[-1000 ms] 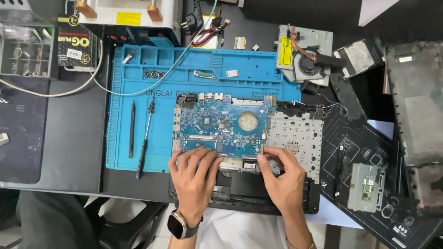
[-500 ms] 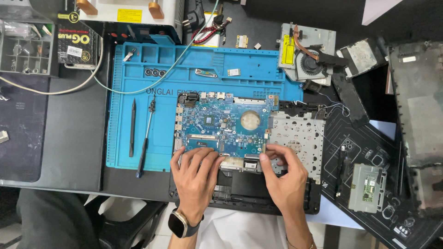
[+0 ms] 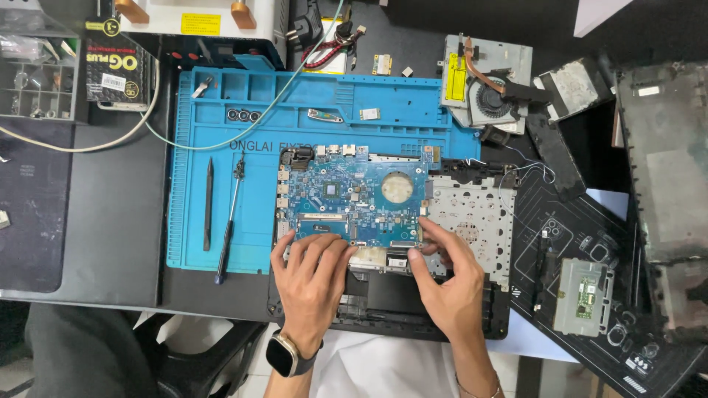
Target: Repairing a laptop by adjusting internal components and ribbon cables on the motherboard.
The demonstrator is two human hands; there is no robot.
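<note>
left hand (image 3: 313,284): fingers spread flat, gripping nothing, pressing near edge of blue rectangular circuit board (image 3: 354,195). right hand (image 3: 446,284): fingertips pinched at board's corner; perforated grey metal plate (image 3: 472,214) just beyond.

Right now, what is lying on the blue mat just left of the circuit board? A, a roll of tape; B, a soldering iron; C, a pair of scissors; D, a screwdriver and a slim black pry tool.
D: a screwdriver and a slim black pry tool lie side by side on the blue mat, left of the circuit board that both hands work at.
</note>
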